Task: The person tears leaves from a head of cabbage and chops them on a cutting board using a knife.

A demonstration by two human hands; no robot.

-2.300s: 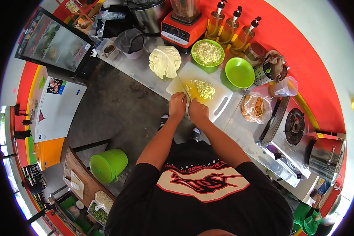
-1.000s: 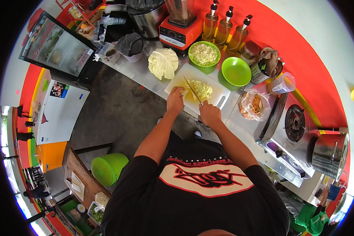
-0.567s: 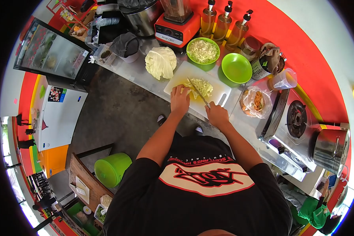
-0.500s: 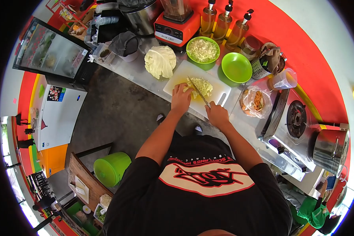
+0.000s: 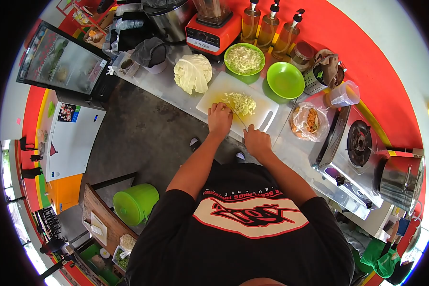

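My right hand (image 5: 257, 141) is closed around the handle of a kitchen knife (image 5: 238, 117), its blade slanting up and left across a white cutting board (image 5: 213, 95). Just left of the blade, my left hand (image 5: 219, 120) rests on the board with curled fingers over a piece of cabbage that is mostly hidden. Shredded cabbage (image 5: 243, 103) lies in a pile beyond the blade. A large cut cabbage (image 5: 192, 74) sits on the counter left of the board. Behind the board stands a green bowl of shredded cabbage (image 5: 244, 59), beside another green bowl (image 5: 285, 80) with nothing visible inside.
A red blender (image 5: 212, 34) and several pump bottles (image 5: 268, 31) line the wall. To the right are a plastic bag of orange food (image 5: 309, 122), a gas stove (image 5: 358, 143) and a steel pot (image 5: 401, 183). A person in green (image 5: 380, 257) is at lower right.
My right hand has shifted slightly left, and the knife blade has moved left and down, closer to my left fingers. My left hand has barely moved.
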